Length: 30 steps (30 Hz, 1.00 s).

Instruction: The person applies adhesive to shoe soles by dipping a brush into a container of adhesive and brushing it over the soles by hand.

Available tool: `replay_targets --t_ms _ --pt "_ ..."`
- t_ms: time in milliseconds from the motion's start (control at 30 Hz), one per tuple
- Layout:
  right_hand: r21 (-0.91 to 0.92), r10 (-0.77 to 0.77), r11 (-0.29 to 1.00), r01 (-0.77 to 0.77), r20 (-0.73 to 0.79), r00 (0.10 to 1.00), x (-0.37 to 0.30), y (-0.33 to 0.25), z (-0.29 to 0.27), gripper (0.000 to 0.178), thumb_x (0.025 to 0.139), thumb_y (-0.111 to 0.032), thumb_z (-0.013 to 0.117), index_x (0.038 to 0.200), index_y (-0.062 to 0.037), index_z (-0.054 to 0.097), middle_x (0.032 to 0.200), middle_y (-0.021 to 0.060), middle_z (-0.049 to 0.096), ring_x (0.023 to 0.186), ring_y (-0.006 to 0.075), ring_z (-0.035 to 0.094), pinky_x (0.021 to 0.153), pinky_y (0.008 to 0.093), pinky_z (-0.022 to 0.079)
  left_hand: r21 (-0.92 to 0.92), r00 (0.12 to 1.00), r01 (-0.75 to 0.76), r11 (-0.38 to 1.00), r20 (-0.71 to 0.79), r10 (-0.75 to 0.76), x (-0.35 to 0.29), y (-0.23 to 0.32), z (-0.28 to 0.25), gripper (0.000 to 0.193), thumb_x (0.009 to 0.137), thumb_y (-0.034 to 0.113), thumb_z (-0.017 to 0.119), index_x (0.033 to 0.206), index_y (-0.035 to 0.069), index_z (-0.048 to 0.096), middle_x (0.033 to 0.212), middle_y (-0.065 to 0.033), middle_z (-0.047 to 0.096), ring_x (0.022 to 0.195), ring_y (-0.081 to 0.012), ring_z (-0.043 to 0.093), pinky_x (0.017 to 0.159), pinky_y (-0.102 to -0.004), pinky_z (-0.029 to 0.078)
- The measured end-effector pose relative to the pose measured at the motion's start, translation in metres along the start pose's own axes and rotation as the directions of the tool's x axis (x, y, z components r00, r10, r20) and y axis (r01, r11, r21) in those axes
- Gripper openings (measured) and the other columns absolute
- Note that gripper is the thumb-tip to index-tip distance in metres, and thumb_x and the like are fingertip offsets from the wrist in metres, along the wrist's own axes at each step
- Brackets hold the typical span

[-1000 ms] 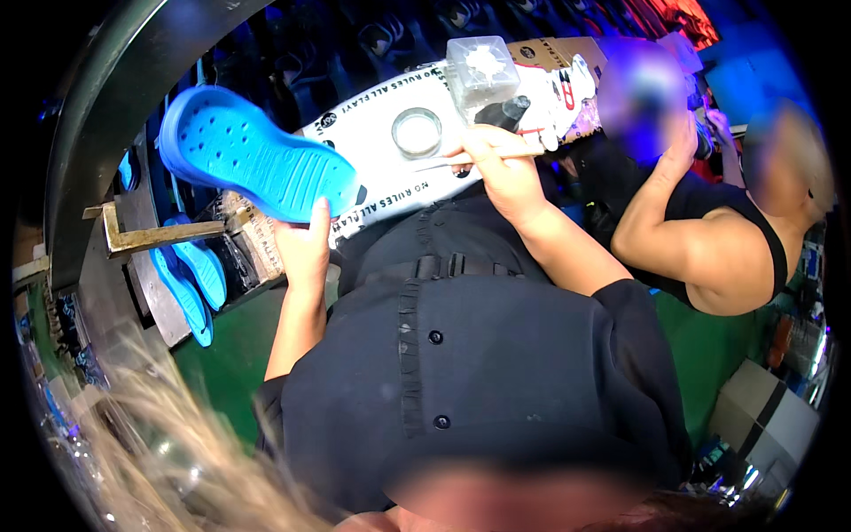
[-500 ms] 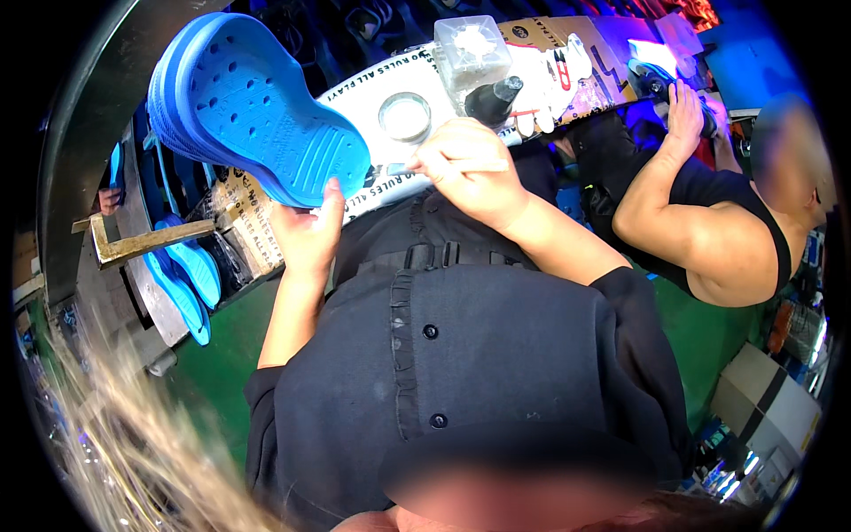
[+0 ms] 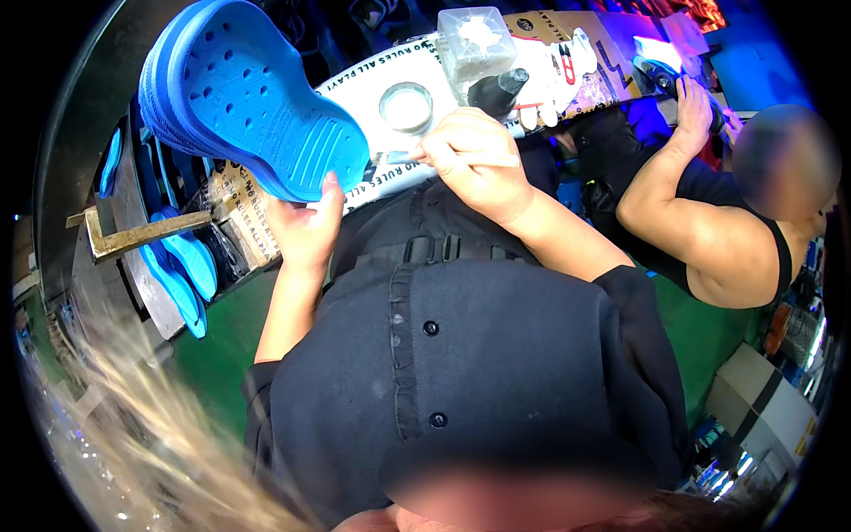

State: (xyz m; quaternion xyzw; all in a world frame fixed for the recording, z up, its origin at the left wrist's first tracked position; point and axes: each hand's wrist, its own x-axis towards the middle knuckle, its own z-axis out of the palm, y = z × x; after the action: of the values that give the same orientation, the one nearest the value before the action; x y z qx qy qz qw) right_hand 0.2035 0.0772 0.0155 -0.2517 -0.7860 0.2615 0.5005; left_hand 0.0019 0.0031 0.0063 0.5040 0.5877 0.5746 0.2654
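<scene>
My left hand (image 3: 306, 222) is closed on the heel end of a stack of blue shoe soles (image 3: 257, 111). The top one has small holes in its front part and ridges at the heel; my thumb presses on the heel's edge. Between the fingers of my right hand (image 3: 479, 168) is a small flat brush (image 3: 403, 157), its bristles close to the heel's right edge. Whether they touch it I cannot tell. A round white-rimmed tub (image 3: 406, 107) with pale contents stands on the table just beyond the brush.
A clear plastic box (image 3: 477, 44), a black bottle (image 3: 498, 94) and red-handled snips (image 3: 565, 64) lie right of the tub. More blue soles (image 3: 177, 284) rest at the left, by a metal bracket (image 3: 146, 238). A co-worker (image 3: 700, 204) works at the right.
The stack of soles has shifted slightly up and to the left. The brush has moved a little, and its bristles now show more plainly beside the heel.
</scene>
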Motion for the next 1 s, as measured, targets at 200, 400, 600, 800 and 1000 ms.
replay_targets --t_ms 200,400,600,800,1000 --pt "-0.004 -0.044 0.999 0.044 0.079 0.996 0.001 -0.003 0.000 0.012 0.075 -0.013 0.060 0.065 -0.0062 0.062 0.061 0.0043 0.058 0.058 0.0210 0.055 0.056 0.0306 0.040 -0.008 0.995 -0.082 0.997 -0.055 0.081 0.002 -0.002 0.005 0.026 0.074 0.002 0.062 0.097 -0.004 0.054 0.087 -0.0097 0.061 0.078 -0.0146 0.058 0.073 -0.0270 0.046" --pt "0.005 -0.029 1.000 0.029 0.025 0.999 0.001 -0.004 0.001 0.010 0.075 -0.012 0.061 0.068 -0.0056 0.064 0.061 0.0046 0.058 0.057 0.0200 0.055 0.055 0.0304 0.039 0.022 0.988 -0.146 0.989 -0.052 0.147 0.003 -0.001 0.007 0.020 0.074 0.001 0.061 0.093 -0.004 0.057 0.086 -0.0101 0.062 0.077 -0.0153 0.058 0.074 -0.0276 0.046" --pt "0.011 -0.084 0.996 0.083 0.049 0.995 -0.002 -0.003 -0.002 0.008 0.076 -0.011 0.060 0.072 -0.0045 0.064 0.065 0.0051 0.061 0.058 0.0200 0.056 0.054 0.0311 0.041 -0.004 0.978 -0.197 0.980 -0.070 0.196 0.004 -0.003 0.006 0.031 0.073 -0.001 0.061 0.102 -0.005 0.050 0.095 -0.0117 0.058 0.086 -0.0170 0.057 0.079 -0.0283 0.044" --pt "0.049 -0.071 0.996 0.072 -0.006 0.997 -0.002 -0.005 0.003 0.006 0.077 -0.009 0.060 0.078 -0.0046 0.064 0.066 0.0054 0.061 0.060 0.0199 0.057 0.055 0.0311 0.042 0.023 0.980 -0.192 0.981 -0.042 0.193 0.002 -0.009 0.005 0.036 0.073 -0.002 0.062 0.106 -0.005 0.047 0.099 -0.0121 0.056 0.089 -0.0177 0.056 0.081 -0.0288 0.043" --pt "0.050 -0.090 0.995 0.087 0.068 0.994 -0.005 -0.002 0.001 0.008 0.078 -0.008 0.058 0.079 -0.0024 0.064 0.068 0.0057 0.062 0.060 0.0199 0.057 0.056 0.0297 0.043 0.038 0.966 -0.240 0.970 -0.087 0.243 0.003 -0.001 0.003 0.033 0.074 -0.001 0.062 0.104 -0.004 0.049 0.097 -0.0115 0.057 0.088 -0.0176 0.056 0.081 -0.0287 0.043"
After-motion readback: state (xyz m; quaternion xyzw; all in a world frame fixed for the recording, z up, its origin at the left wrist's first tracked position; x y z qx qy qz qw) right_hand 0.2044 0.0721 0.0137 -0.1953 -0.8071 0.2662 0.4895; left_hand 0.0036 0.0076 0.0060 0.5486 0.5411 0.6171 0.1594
